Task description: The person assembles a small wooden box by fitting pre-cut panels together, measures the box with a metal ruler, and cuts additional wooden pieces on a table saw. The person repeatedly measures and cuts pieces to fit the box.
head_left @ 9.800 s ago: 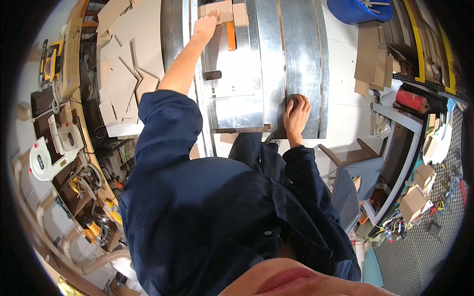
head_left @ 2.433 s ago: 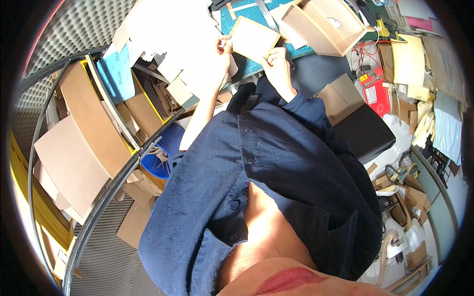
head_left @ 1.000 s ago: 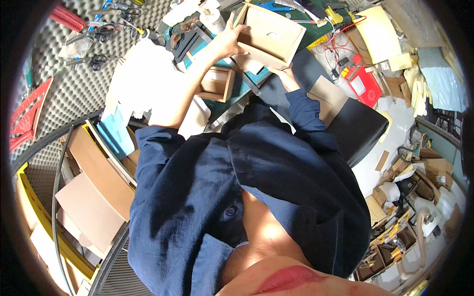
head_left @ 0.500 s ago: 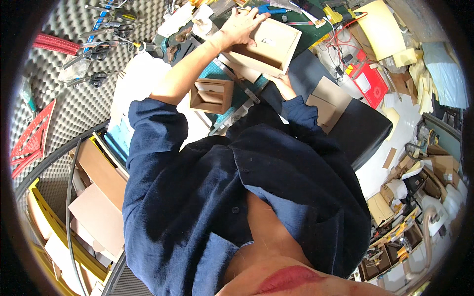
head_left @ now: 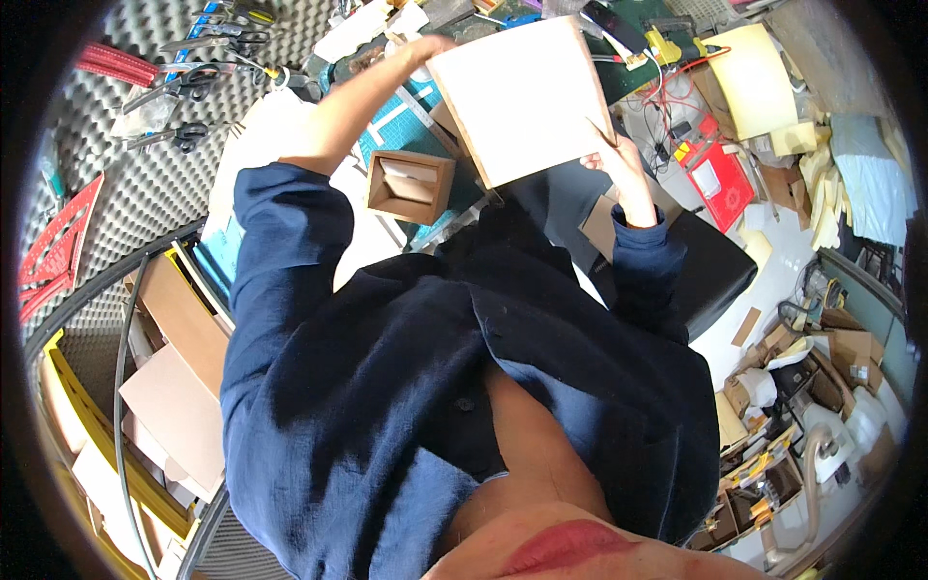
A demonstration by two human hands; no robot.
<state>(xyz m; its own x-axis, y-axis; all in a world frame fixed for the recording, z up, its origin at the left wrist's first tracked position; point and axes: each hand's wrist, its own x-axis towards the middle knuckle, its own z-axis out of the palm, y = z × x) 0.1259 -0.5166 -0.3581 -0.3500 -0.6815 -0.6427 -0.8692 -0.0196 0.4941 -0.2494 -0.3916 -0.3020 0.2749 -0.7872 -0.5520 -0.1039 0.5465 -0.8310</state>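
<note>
A light tan box (head_left: 522,101) is held up over the bench, one broad, pale, nearly square face turned toward me; its hollow inside is out of sight. My right hand (head_left: 621,166) grips its lower right edge, fingertips on the pale face. At the upper left corner is my left hand (head_left: 433,46), its fingers hidden behind the box. Below and left of it a smaller brown open box (head_left: 411,187) stands with paler pieces inside, near a teal cutting mat (head_left: 389,128) and a metal ruler (head_left: 425,118).
A black padded surface (head_left: 696,261) lies to the right, with a cardboard piece (head_left: 599,227) on it. Farther right are a red case (head_left: 720,179), cables and yellow foam sheets (head_left: 756,85). Scissors (head_left: 193,82) and other tools hang on the foam wall at left. A phone (head_left: 614,26) lies behind the box.
The box has been turned over, from showing its open inside to showing a flat pale face. My right hand has moved up and right along its edge; my left hand has shifted left.
</note>
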